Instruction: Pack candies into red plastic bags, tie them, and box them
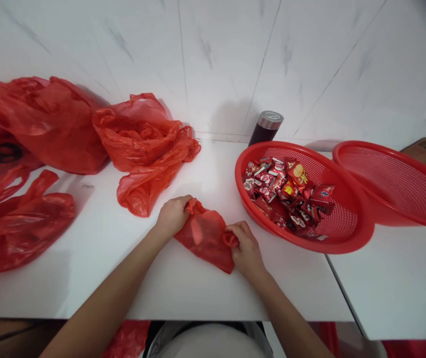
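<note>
A small red drawstring pouch [207, 236], made of sheer fabric, is stretched between both hands just above the white table. My left hand [173, 216] pinches its upper left corner. At the opposite side, my right hand [246, 248] has its fingers closed around the gathered edge. Something pale shows faintly through the fabric; I cannot make out what it is. To the right of my right hand stands a red perforated basket [351, 233] with many red-wrapped candies [272, 179] heaped in its left part.
A second red basket [414, 174] stands at the right. Behind the first basket, a dark tumbler [264, 130] with a silver lid is near the tiled wall. Red plastic bags [142, 144] lie along the left and back. The white table's [198, 298] front edge runs close to my body.
</note>
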A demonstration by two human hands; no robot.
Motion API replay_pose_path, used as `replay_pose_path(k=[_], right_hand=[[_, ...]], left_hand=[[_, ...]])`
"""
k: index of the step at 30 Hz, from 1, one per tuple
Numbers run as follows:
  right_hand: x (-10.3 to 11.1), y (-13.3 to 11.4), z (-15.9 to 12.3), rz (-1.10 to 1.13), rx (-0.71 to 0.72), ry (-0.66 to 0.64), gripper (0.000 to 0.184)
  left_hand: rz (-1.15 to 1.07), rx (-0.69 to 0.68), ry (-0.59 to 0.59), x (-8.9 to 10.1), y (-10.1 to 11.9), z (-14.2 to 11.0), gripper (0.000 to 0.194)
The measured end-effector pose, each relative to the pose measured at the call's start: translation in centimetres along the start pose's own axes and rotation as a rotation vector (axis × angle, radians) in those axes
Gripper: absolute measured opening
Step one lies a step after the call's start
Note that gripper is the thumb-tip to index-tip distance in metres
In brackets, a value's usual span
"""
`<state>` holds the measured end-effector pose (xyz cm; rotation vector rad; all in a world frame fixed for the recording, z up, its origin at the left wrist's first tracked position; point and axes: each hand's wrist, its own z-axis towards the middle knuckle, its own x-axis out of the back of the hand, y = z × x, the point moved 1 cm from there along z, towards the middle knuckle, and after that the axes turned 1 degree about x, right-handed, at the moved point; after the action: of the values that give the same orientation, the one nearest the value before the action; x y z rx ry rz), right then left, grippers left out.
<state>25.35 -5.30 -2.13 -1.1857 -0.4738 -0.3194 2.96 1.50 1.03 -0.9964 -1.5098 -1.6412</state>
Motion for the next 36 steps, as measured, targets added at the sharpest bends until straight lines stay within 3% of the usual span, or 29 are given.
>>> replay_pose_path(k=[16, 36], right_hand=[[-0.2, -0.6, -0.5, -0.12, -0.007, -0.064, 0.046], [-0.5, -0.4, -0.7, -0.161, 0.003, -0.073, 0.045]], left_hand=[[0.119, -0.033, 0.052, -1.1, -0.8, -1.4, 0.015], [0.207, 0.055, 0.041, -1.5, -0.4, -1.7, 0.019]])
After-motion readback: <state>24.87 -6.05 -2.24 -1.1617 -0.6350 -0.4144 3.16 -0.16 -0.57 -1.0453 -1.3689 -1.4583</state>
